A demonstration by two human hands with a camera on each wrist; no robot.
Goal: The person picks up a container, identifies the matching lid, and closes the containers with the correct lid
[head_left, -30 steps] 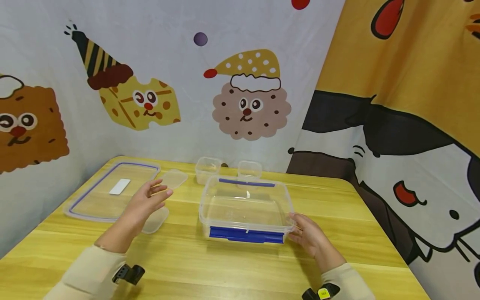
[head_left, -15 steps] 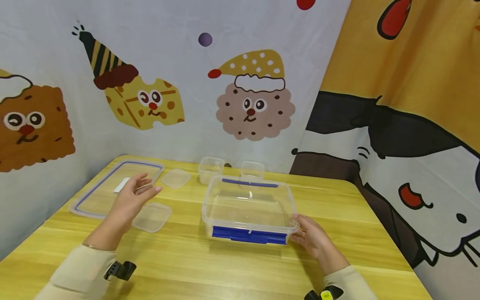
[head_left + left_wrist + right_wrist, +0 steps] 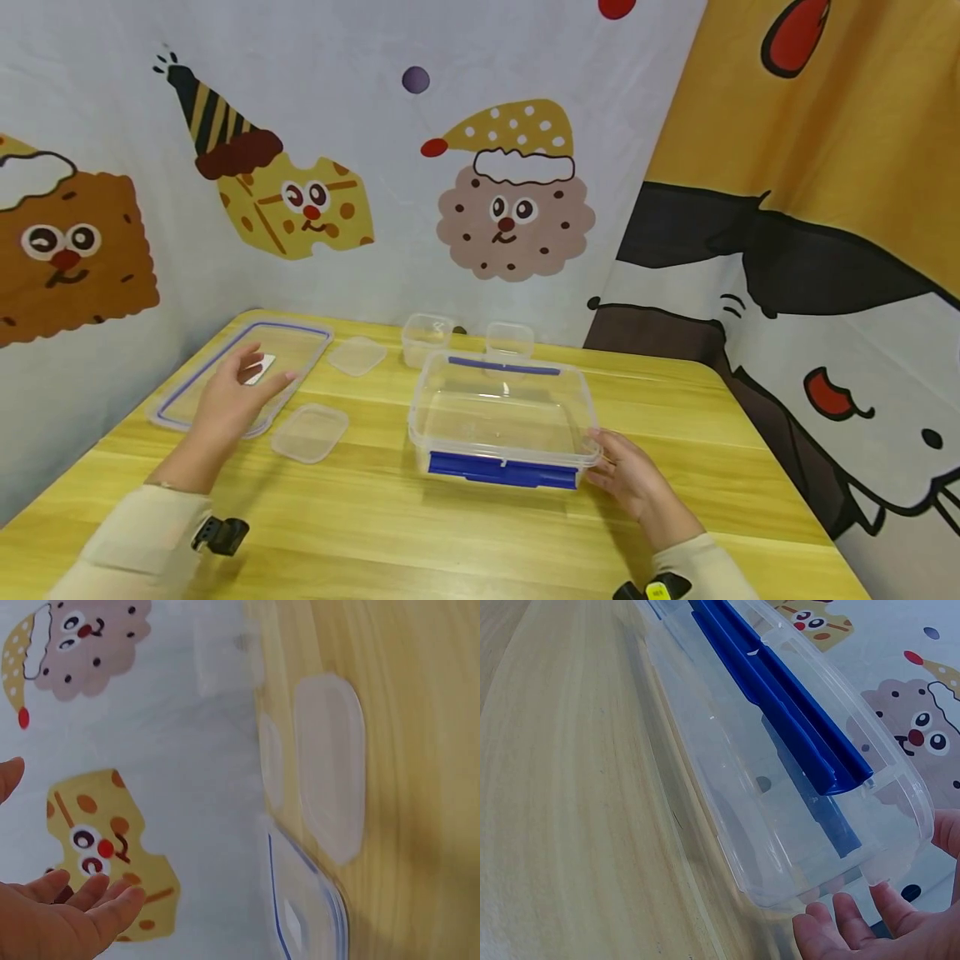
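Note:
In the head view my left hand (image 3: 234,400) hovers over the large clear lid with a blue seal (image 3: 300,333), fingers loosely spread and holding nothing. A white rectangular label (image 3: 260,369) shows on that lid, partly behind my fingers. My right hand (image 3: 633,479) touches the right end of a large clear plastic food container (image 3: 495,425) with a blue front clasp (image 3: 502,470). In the right wrist view its thumb is by the container's rim (image 3: 922,806), and its relaxed fingers (image 3: 847,919) rest at the end wall. The container stands without a lid and looks empty.
Two small square lids, a near one (image 3: 311,433) and a far one (image 3: 357,356), lie between the large lid and the container. Behind the container stand two small clear boxes, left (image 3: 426,337) and right (image 3: 510,340). A cartoon cloth (image 3: 390,283) hangs along the wooden table's (image 3: 360,533) back.
My left hand has drawn back leftward, away from the near small lid, which is now fully visible. My right hand has stayed at the container's end. The head view has shifted slightly.

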